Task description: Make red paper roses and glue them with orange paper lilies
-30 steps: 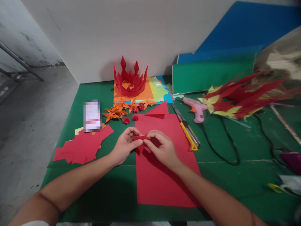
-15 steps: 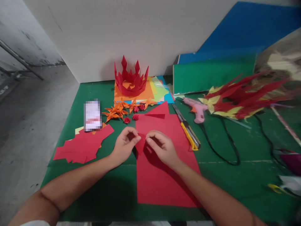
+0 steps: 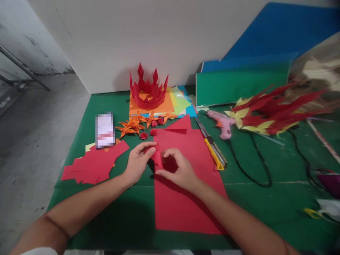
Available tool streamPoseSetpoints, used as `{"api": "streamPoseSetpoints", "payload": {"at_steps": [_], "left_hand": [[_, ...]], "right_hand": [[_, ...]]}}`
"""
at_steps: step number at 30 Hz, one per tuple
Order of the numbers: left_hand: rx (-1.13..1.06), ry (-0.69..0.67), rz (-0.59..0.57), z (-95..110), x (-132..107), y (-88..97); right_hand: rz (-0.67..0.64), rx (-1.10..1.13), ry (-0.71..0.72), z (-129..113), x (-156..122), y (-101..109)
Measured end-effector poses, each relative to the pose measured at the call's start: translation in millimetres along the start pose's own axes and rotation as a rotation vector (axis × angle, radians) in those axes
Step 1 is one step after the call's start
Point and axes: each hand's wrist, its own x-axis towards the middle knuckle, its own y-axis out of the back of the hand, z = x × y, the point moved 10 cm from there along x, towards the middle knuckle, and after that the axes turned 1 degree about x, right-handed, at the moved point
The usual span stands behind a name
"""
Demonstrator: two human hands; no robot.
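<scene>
A small folded piece of red paper (image 3: 158, 158) is pinched at its upper left between the thumb and fingers of my left hand (image 3: 139, 161). My right hand (image 3: 181, 168) curves around the other side in a C shape, thumb and index finger apart, the thumb tip at the paper's lower end. Beneath both hands lies a large red sheet (image 3: 188, 205). A triangular folded red paper (image 3: 180, 124) rests at that sheet's top edge. Right of it lies a yellow utility knife (image 3: 214, 156) with its blade out.
Orange paper flowers (image 3: 130, 127) and small red paper roses (image 3: 143, 135) sit beyond my hands. Red scraps (image 3: 92, 166) and a blurred phone (image 3: 105, 130) are left. A red paper crown (image 3: 147, 95) stands behind. A pink glue gun (image 3: 224, 124) with black cord lies right.
The red paper has turned and now shows as an upright folded strip. My right fingers have spread from a pinch, with the thumb moving down to the paper's lower end.
</scene>
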Motion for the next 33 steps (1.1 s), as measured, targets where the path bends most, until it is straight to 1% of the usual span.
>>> {"api": "streamPoseSetpoints", "payload": {"at_steps": [3,6,12,16,18,22,27,30,33], "left_hand": [[-0.012,0.015,0.005,-0.4,0.1,-0.5],[-0.003,0.014,-0.001,0.5,0.0,-0.7],[-0.017,-0.001,-0.015,1.6,-0.1,-1.9],[-0.025,-0.011,-0.037,2.4,-0.4,-4.7],[-0.034,-0.014,-0.043,2.2,-0.4,-5.2],[-0.018,-0.048,-0.046,3.9,-0.3,-4.3],[0.025,-0.041,-0.093,1.4,-0.3,-7.5],[0.056,-0.05,-0.105,1.4,-0.3,-8.1],[0.093,-0.091,-0.108,4.2,-0.1,-8.0]], "right_hand": [[0.05,-0.093,0.082,-9.2,0.1,6.5],[0.08,-0.087,0.146,-17.3,0.7,10.5],[0.052,-0.115,0.222,-27.2,1.6,8.2],[0.095,-0.14,0.263,-31.9,0.7,12.8],[0.11,-0.148,0.272,-33.1,0.7,14.6],[0.096,-0.171,0.26,-31.5,2.1,14.0],[0.135,-0.208,0.212,-27.7,2.3,18.1],[0.138,-0.232,0.222,-29.4,1.8,17.9],[0.137,-0.239,0.236,-30.4,1.6,17.5]]}}
